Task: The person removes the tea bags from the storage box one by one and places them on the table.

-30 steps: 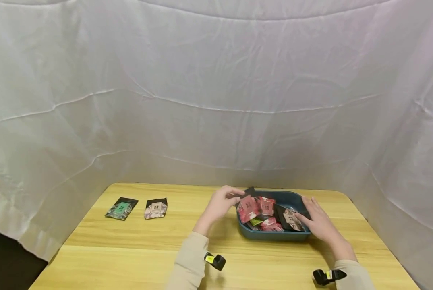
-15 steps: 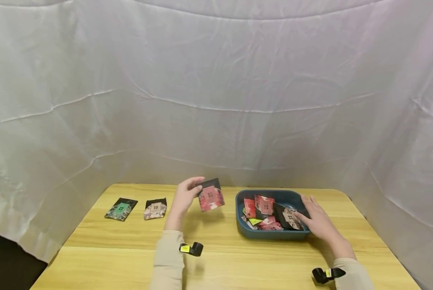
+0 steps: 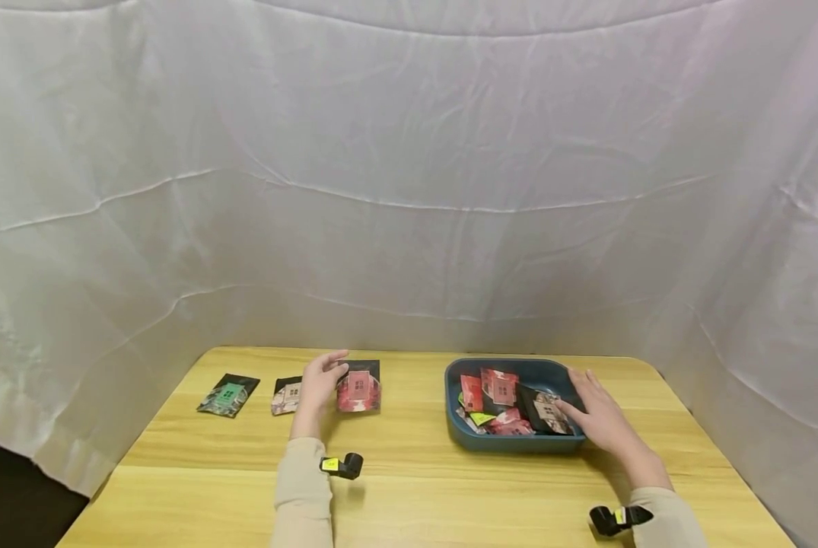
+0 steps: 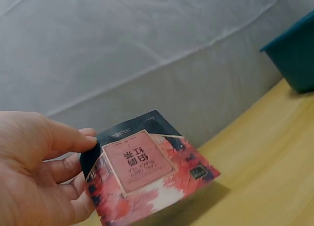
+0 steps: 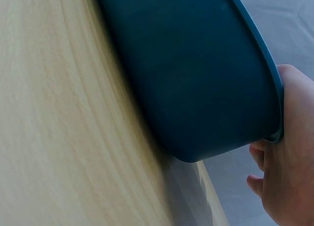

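My left hand (image 3: 318, 387) pinches a black and red tea sachet (image 3: 358, 387) by its edge, thumb in front. In the left wrist view the sachet (image 4: 142, 167) carries a pink label reading black tea, and its shadow falls on the table below. To its left lie a black sachet with a beige label (image 3: 287, 397), partly behind the hand, and one with a green label (image 3: 228, 395). My right hand (image 3: 603, 411) grips the right rim of a dark blue bin (image 3: 518, 444), thumb over the inside and fingers outside.
Inside the bin sit several more sachets, among them red ones (image 3: 500, 387), a beige-labelled black one (image 3: 548, 409) and a bit of bright green (image 3: 481, 418). The wooden table (image 3: 409, 487) ends at a grey-white curtain (image 3: 409, 228) behind and at the sides.
My left hand has lifted the red tea sachet out of the bin and carried it left, beside the beige-labelled one. The right hand keeps its place on the bin.
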